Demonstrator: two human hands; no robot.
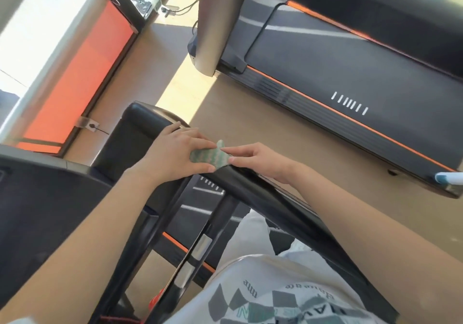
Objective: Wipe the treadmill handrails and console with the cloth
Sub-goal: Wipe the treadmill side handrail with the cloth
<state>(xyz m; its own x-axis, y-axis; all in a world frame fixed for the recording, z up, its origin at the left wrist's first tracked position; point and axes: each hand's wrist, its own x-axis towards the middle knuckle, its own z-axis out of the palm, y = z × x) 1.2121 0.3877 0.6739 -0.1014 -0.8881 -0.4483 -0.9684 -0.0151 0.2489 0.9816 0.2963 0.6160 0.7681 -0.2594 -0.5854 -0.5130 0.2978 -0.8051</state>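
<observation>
A small green-and-white patterned cloth (210, 155) lies folded on top of the black treadmill handrail (260, 193), which runs from mid-frame down to the lower right. My left hand (175, 151) presses on the cloth's left part, with the thumb along its lower edge. From the right, my right hand (260, 159) pinches the cloth's right corner with fingertips. The dark console (37, 198) fills the left side, mostly out of frame. Only a small part of the cloth shows between the hands.
A second treadmill (350, 73) with orange trim stands across the tan floor (250, 128) at the upper right. An orange-framed window panel (82, 80) lines the left wall. A white-and-blue object (448, 177) rests on the other treadmill's rear corner. My patterned shirt fills the bottom.
</observation>
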